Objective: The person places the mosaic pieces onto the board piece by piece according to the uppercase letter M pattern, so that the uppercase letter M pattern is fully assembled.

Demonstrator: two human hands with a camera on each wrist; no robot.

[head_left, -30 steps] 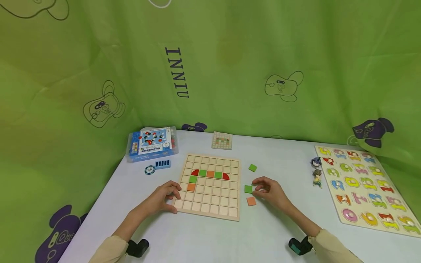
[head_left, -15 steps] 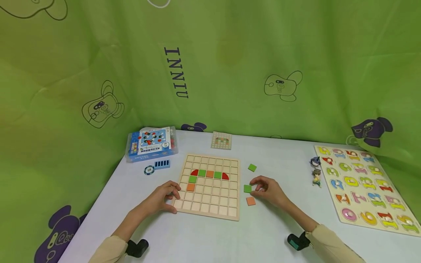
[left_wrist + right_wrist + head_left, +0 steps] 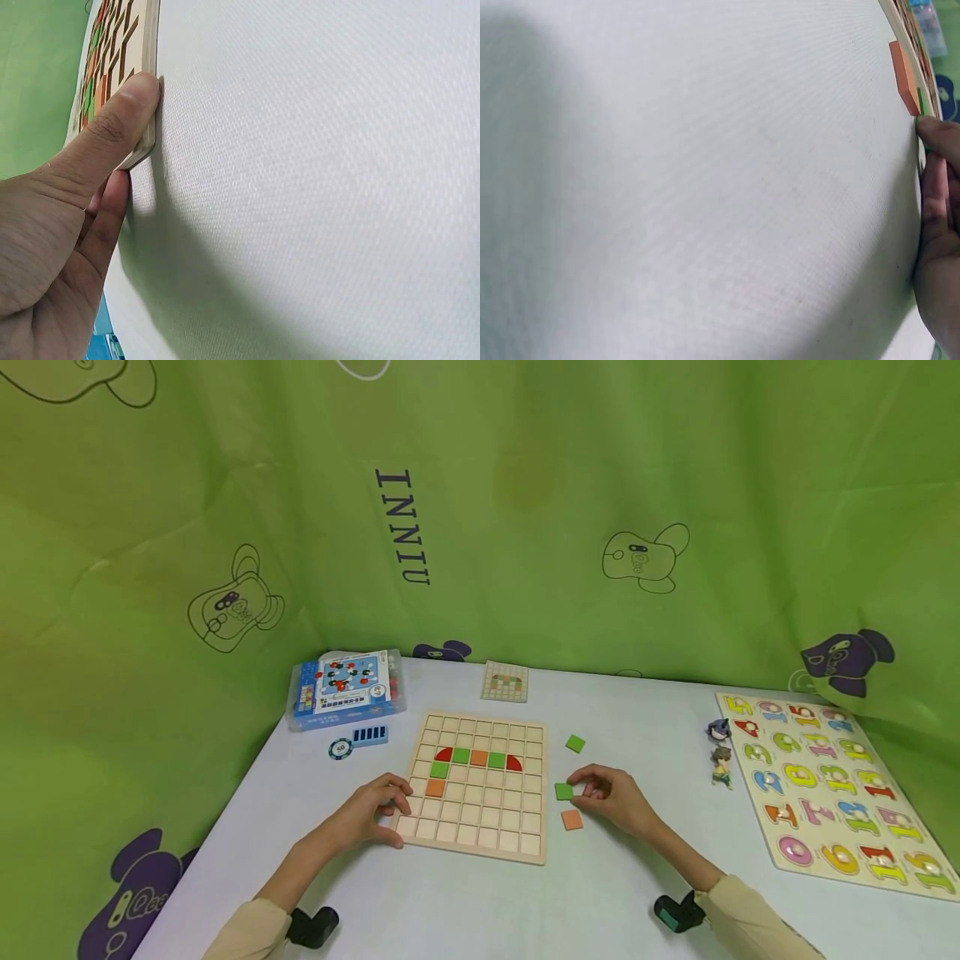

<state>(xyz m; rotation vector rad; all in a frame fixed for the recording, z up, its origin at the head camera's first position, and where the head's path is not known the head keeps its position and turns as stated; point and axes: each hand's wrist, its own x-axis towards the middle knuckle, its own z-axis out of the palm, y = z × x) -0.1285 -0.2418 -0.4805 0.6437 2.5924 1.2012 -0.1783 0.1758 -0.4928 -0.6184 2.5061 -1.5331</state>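
Note:
A square wooden grid board (image 3: 480,817) lies on the white table, with red quarter-round, green and orange tiles set in an arch of its cells. At the board's near left corner my left hand (image 3: 369,810) grips the edge, the thumb (image 3: 124,112) over the rim in the left wrist view. Right of the board, my right hand (image 3: 613,797) pinches a green square tile (image 3: 563,792) between thumb and fingertip, low at the table. Just nearer lies a loose orange tile (image 3: 572,820); farther back is another green tile (image 3: 575,743).
A small pattern card (image 3: 505,682) lies behind the board. At the back left are a boxed model kit (image 3: 347,688), a round chip (image 3: 341,748) and a blue striped piece (image 3: 371,736). Two figurines (image 3: 722,765) stand beside a number puzzle board (image 3: 832,785) on the right.
My right hand has shifted slightly left, closing in on the green tile's right side. My left hand and the board have stayed in place.

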